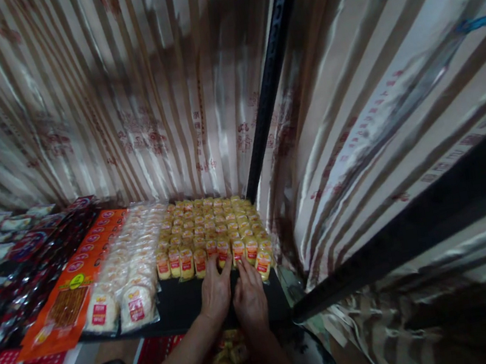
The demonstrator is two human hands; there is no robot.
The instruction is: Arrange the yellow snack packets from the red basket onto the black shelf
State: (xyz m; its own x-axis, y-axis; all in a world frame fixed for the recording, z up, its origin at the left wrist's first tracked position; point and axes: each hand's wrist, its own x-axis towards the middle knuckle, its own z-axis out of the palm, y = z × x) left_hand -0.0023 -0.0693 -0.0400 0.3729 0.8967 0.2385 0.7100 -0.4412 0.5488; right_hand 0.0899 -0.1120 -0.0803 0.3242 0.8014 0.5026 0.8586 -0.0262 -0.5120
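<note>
Small yellow packaged cakes [186,263] with red and white labels stand in close rows on a black shelf [177,303]. At the front row, my left hand [215,292] has its thumb and forefinger closed around the lower part of one yellow packet [223,249]. Close beside it, my right hand [249,296] is curled, its fingertips pressed together against the foot of a neighbouring packet [237,248]. The exact grip of the right fingertips is partly hidden. The front packet at the right end [263,263] leans and sits a little forward of the others.
Left of the cakes lie rows of white round packaged cakes [137,304], an orange snack packet [65,296] and dark glossy packets [22,275]. More yellow packets [230,362] lie below the shelf edge. Black posts [272,73] and printed plastic sheeting [165,96] enclose the back and right.
</note>
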